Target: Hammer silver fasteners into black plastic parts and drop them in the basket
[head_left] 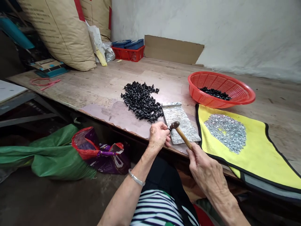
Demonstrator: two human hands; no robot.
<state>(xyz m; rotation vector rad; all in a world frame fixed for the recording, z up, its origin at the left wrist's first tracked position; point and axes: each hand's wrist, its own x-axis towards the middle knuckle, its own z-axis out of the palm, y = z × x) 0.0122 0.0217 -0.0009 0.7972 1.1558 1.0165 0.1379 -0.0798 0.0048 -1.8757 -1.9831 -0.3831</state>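
Note:
My right hand (pixel 207 166) is wrapped round the wooden handle of a small hammer (pixel 183 136). Its dark metal head is over the grey stone slab (pixel 184 122), close to my left fingertips. My left hand (pixel 158 135) pinches a small black part (pixel 170 129) at the slab's left edge, mostly hidden by the fingers. Beyond the left hand lies a pile of small black parts (pixel 141 102). To the right, many tiny silvery metal pieces (pixel 225 131) are spread on a yellow cloth (pixel 263 157) with black edging.
A red plastic basket (pixel 244 94) holding more black parts stands behind the cloth. Large paper sacks (pixel 63 34) and a red crate (pixel 128 54) with blue trays line the back left. A purple bag (pixel 105 157) and green sacking (pixel 56 153) sit below the table's front edge.

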